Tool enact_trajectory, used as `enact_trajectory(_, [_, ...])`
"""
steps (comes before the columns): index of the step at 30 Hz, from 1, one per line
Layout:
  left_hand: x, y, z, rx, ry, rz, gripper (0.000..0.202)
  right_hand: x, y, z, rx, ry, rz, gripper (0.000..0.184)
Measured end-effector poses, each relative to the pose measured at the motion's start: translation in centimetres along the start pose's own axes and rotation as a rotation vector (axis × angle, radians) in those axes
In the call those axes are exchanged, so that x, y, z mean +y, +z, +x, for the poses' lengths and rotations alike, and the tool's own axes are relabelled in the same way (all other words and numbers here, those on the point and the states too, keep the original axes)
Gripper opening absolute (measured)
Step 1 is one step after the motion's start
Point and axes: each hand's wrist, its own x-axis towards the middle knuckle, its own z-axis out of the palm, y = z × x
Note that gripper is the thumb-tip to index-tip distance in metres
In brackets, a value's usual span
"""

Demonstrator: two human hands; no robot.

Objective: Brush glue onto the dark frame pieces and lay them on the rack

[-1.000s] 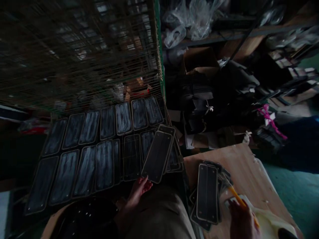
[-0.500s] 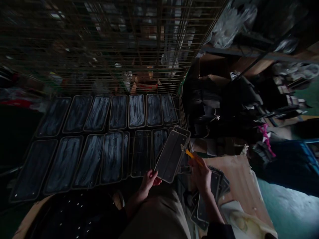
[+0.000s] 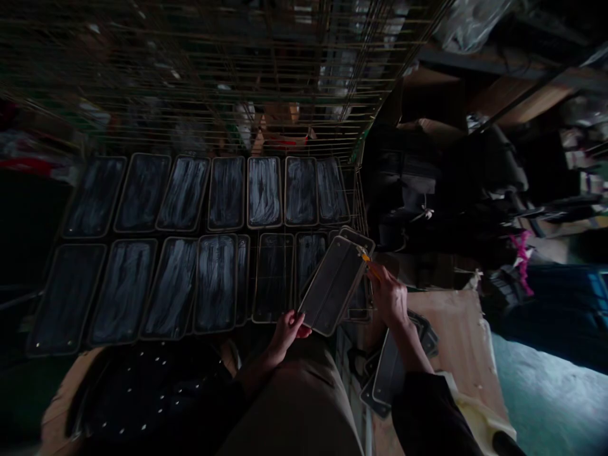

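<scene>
My left hand (image 3: 287, 329) grips the near end of a dark rectangular panel (image 3: 332, 286) with a pale rim and holds it tilted above the rack. My right hand (image 3: 388, 292) is closed on a yellow-handled brush (image 3: 369, 263), whose tip touches the panel's far right corner. In front lie two rows of similar dark panels (image 3: 216, 282) streaked with whitish coating, laid flat on a wire rack (image 3: 357, 190). A stack of uncoated panels (image 3: 394, 373) rests under my right forearm on a wooden board (image 3: 456, 342).
Stacked wire racks (image 3: 213, 76) rise behind the panels. Dark cluttered shelves, boxes and bags fill the right side, with a pink ribbon (image 3: 522, 253) among them. A pale cloth (image 3: 479, 411) lies on the board's near edge. The floor at right is teal.
My right hand left the board and stack, carried the brush up and left to the held panel, and now touches its far corner. The view swung left.
</scene>
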Motion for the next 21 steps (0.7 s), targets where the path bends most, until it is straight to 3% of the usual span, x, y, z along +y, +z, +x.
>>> enact_trajectory(8, [-0.5, 0.3, 0.3, 0.021, -0.014, -0.012, 0.055, 0.0, 0.2, -3.9, -0.093, -0.02, 0.054, 0.029])
enact_trajectory(16, [-0.3, 0.3, 0.1, 0.007, 0.008, -0.002, 0.052, 1.0, 1.1, -0.2, -0.009, 0.014, -0.014, 0.028])
enact_trajectory(21, [-0.5, 0.3, 0.4, 0.019, -0.01, -0.013, 0.051, 0.0, 1.5, -2.2, -0.102, -0.017, -0.027, 0.03])
